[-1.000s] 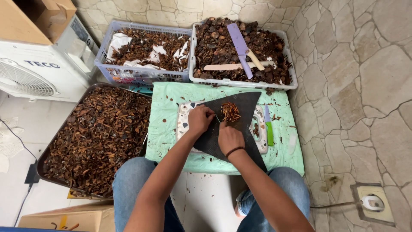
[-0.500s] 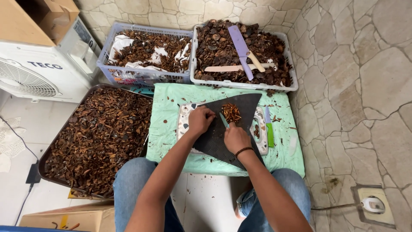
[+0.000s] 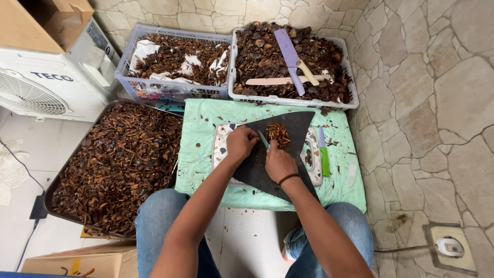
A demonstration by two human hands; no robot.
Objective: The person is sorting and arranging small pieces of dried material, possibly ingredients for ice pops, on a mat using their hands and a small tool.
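Your right hand (image 3: 279, 163) fingers curled round small green knife (image 3: 264, 140); your left hand (image 3: 241, 144) fingers pinched beside blade. Brown shreds (image 3: 278, 135) heaped on dark mesh sheet (image 3: 280, 154). Two slatted baskets (image 3: 175, 91) beyond: dry brown husks. Left tray (image 3: 62, 175): more husks.

Both hands (image 3: 260, 152) work brown pieces (image 3: 278, 135) with a small knife (image 3: 264, 139) on a dark mat (image 3: 288, 123).

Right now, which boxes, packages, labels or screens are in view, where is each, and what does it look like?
Cardboard box: top left, on the white unit; brown, flaps open.
White fan unit: left edge; boxy, round grille, small dark label on its front.
Cardboard box: bottom left, on the floor; tan, flat-topped.
No screens in view.
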